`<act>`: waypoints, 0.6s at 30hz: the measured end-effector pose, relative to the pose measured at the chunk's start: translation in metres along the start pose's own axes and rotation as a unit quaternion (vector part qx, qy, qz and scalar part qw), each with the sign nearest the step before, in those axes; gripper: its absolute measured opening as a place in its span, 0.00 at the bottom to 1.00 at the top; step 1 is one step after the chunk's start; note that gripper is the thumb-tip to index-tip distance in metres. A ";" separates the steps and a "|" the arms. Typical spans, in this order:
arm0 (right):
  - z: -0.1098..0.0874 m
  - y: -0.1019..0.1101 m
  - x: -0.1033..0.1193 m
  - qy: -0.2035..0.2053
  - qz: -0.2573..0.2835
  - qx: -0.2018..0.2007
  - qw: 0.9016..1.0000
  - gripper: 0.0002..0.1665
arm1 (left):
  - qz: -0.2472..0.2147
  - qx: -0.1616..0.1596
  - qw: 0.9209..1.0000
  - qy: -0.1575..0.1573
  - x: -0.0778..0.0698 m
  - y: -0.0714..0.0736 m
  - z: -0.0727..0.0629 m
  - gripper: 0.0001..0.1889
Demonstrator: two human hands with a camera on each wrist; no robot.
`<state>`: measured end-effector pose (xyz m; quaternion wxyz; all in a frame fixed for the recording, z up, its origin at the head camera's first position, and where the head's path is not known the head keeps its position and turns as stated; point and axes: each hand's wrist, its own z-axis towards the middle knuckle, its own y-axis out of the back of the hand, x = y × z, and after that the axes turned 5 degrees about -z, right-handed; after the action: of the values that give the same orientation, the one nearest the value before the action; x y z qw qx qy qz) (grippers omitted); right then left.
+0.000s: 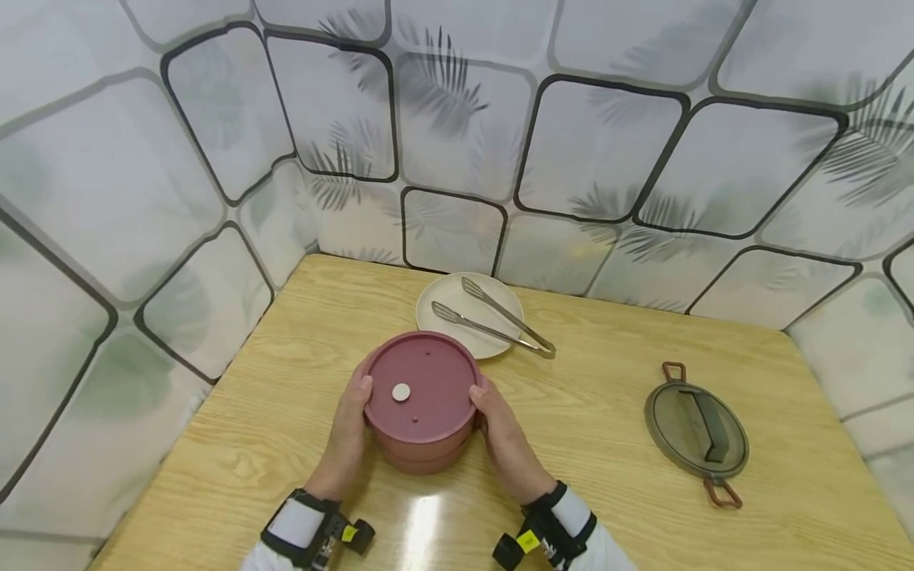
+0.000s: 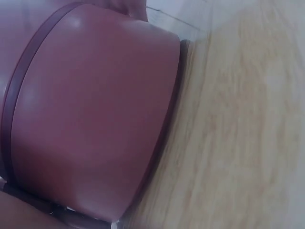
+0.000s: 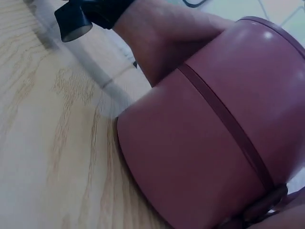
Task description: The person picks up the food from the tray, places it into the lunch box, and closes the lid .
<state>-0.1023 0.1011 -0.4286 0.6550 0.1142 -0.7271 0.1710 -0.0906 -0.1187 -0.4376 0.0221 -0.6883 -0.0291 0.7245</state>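
A round, dusty-red lidded container stands upright near the middle of the table. Its flat lid has a small white round button, and a darker band runs around its side. My left hand grips its left side, with the thumb at the lid's rim. On the opposite side my right hand holds it the same way, thumb on the rim. Most fingers of both hands are hidden behind the container. In the left wrist view the container's wall reaches down to the wooden surface.
Behind the container lies a white plate with metal tongs across it, their bend past its right edge. At the right sits a small round pan with a dark glass lid and two brown loop handles. Patterned curtains border the wooden table.
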 end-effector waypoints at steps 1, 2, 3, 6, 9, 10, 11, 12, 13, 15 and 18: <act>-0.001 0.001 0.000 0.001 -0.003 0.001 1.000 0.36 | 0.001 0.002 1.000 -0.005 0.000 0.000 0.000 0.27; -0.001 0.002 0.000 0.001 -0.006 0.000 1.000 0.36 | 0.004 0.004 1.000 -0.012 0.000 0.000 0.001 0.27; -0.001 0.003 0.001 0.000 -0.007 0.000 1.000 0.36 | 0.004 0.007 1.000 -0.015 0.001 -0.001 0.003 0.27; 0.004 0.003 0.005 -0.004 -0.007 -0.003 1.000 0.35 | 0.002 0.014 1.000 -0.012 -0.003 0.004 0.007 0.26; 0.010 0.004 0.011 -0.017 -0.011 -0.012 1.000 0.36 | -0.020 0.033 0.999 0.022 -0.009 0.007 0.014 0.26; 0.012 0.004 0.013 -0.019 -0.013 -0.016 1.000 0.37 | -0.028 0.034 0.998 0.036 -0.011 0.007 0.016 0.25; 0.013 0.005 0.014 -0.019 -0.013 -0.017 1.000 0.37 | -0.039 0.032 0.998 0.049 -0.013 0.006 0.018 0.25; 0.015 0.005 0.016 -0.021 -0.015 -0.018 1.000 0.38 | -0.049 0.029 0.997 0.059 -0.015 0.005 0.020 0.24; 0.016 0.005 0.016 -0.022 -0.016 -0.019 0.999 0.39 | -0.054 0.026 0.996 0.066 -0.016 0.004 0.021 0.23; 0.017 0.006 0.017 -0.019 -0.019 -0.017 0.999 0.39 | -0.058 0.011 0.996 0.074 -0.016 0.003 0.022 0.23; 0.018 0.008 0.020 -0.020 -0.035 -0.001 0.999 0.37 | -0.047 0.011 0.996 0.072 -0.020 0.005 0.023 0.23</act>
<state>-0.1241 0.1026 -0.4106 0.6463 0.1420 -0.7356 0.1448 -0.1123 -0.1249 -0.4170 0.0659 -0.7365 -0.0520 0.6712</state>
